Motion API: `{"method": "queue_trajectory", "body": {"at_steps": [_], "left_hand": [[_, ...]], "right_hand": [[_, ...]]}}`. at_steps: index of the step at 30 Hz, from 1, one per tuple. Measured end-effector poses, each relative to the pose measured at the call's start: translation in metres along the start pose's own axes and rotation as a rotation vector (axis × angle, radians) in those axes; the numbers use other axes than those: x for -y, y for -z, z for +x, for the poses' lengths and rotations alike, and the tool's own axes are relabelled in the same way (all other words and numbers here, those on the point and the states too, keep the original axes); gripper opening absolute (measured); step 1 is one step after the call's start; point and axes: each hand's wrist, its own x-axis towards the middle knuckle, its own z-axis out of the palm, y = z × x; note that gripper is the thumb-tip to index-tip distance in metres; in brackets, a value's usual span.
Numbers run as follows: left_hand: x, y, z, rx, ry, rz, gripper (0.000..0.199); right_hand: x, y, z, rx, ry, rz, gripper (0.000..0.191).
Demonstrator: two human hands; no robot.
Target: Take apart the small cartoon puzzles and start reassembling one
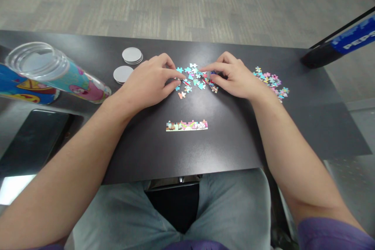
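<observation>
A loose heap of small jigsaw puzzle pieces [195,72] lies on the dark table between my hands. At its left edge my left hand [155,80] rests with index finger and thumb reaching onto the pieces, fingers apart. From the right, my right hand [231,74] touches the heap, index finger stretched out and thumb apart beneath it. Some pieces are partly hidden under the fingertips. Closer to me, a joined strip of puzzle pieces [186,125] lies flat, its straight edge toward me. A second pile of pieces [272,82] sits beyond my right wrist.
Two stacks of white discs [132,54] lie behind my left hand. Farther left are a clear-topped pink and blue tube [84,82], a blue container [29,90] and a black phone-like slab [32,140]. A Pepsi-labelled bottle [345,39] is at the far right corner.
</observation>
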Motion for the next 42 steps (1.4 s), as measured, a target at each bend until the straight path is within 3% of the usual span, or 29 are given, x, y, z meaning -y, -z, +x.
{"method": "queue_trajectory", "body": {"at_steps": [7,13,20,30,42], "left_hand": [[-0.002,0.002,-0.001,-0.052,0.071,0.015,0.037],[0.002,0.001,-0.001,-0.111,0.086,-0.007,0.047],[0.003,-0.005,0.000,-0.027,0.030,0.037,0.048],[0.012,-0.004,-0.002,-0.059,0.080,0.038,0.053],[0.000,-0.006,0.002,-0.026,0.033,0.021,0.052]], "right_hand": [[0.003,-0.001,0.000,0.009,-0.007,-0.016,0.027],[0.007,0.002,-0.001,0.000,-0.025,-0.008,0.022],[0.007,0.002,-0.002,0.004,-0.005,0.008,0.030],[0.011,0.005,-0.003,0.012,-0.027,0.017,0.026],[0.004,-0.001,-0.002,0.008,-0.030,0.041,0.030]]}}
